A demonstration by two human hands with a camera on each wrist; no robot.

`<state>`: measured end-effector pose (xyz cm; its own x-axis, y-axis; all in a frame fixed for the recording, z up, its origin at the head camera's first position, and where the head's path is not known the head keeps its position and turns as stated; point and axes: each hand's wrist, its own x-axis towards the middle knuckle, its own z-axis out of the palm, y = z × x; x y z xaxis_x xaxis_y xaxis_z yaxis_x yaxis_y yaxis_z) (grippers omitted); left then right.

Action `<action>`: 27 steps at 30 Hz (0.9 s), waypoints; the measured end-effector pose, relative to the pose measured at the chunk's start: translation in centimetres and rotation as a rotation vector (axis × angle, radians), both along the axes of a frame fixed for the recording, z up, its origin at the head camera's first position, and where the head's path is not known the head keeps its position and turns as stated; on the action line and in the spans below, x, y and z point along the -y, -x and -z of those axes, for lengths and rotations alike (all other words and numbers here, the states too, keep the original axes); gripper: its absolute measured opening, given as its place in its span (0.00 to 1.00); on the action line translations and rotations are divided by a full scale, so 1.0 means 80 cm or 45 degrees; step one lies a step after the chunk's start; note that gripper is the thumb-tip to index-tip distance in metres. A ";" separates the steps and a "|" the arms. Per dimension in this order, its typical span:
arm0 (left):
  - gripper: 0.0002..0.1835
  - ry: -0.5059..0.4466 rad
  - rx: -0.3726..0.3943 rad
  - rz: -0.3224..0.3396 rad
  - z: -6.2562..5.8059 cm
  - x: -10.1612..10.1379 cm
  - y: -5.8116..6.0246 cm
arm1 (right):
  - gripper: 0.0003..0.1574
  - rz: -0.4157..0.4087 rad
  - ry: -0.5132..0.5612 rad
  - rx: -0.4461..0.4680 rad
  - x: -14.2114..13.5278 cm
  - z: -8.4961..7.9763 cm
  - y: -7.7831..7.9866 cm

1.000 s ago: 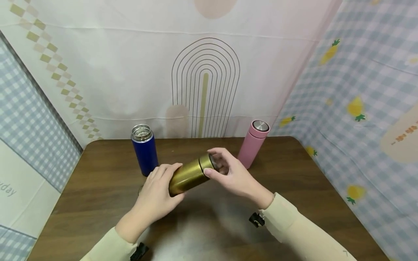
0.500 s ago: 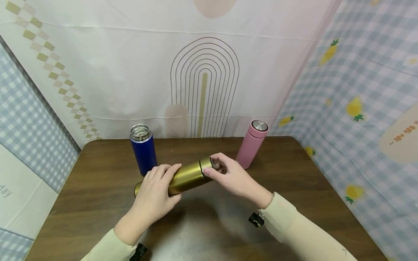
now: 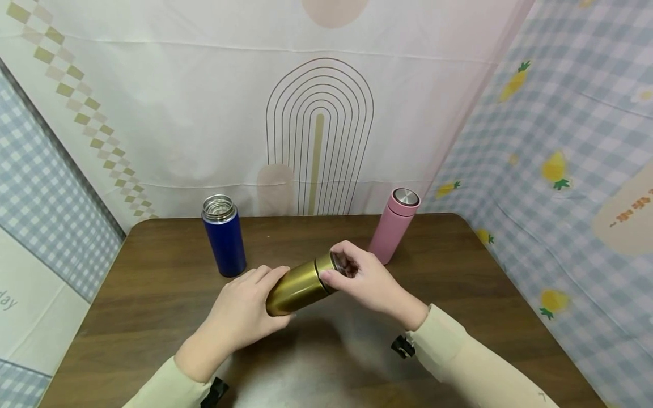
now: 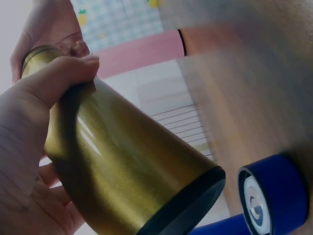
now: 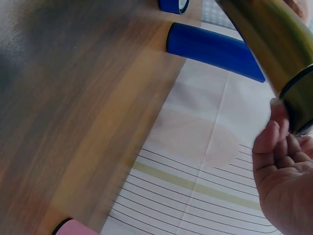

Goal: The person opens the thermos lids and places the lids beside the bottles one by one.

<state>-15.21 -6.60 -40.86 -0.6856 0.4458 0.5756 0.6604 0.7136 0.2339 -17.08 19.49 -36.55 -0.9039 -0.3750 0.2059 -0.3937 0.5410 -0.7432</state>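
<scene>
Gold metallic flask [image 3: 296, 290] held aslant in both hands above the wood-grain table [image 3: 306, 229].
Smooth, glossy and cylindrical, it has a dark base [image 4: 193, 208]; the left hand [image 3: 242, 310] grips the body, the right hand [image 3: 367, 280] pinches the cap [image 3: 325, 263]. In the head view the base end, visible half a second ago, is now hidden; the long axis climbs from lower left to the cap at right.

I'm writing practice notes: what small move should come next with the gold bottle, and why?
Probably twist the cap with the right hand: it grips the cap, which sits on the gold bottle, while the left hand holds the bottle's body.
</scene>
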 end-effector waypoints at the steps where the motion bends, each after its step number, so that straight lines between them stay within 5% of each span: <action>1: 0.41 0.000 -0.002 0.007 -0.001 0.000 0.000 | 0.18 0.001 0.008 -0.014 -0.001 0.000 0.000; 15: 0.40 0.004 -0.006 0.077 -0.009 0.007 0.002 | 0.16 -0.029 0.025 -0.018 0.009 -0.033 -0.024; 27: 0.39 0.030 0.011 0.085 -0.015 0.008 0.003 | 0.18 -0.084 0.042 -0.059 -0.006 0.001 -0.002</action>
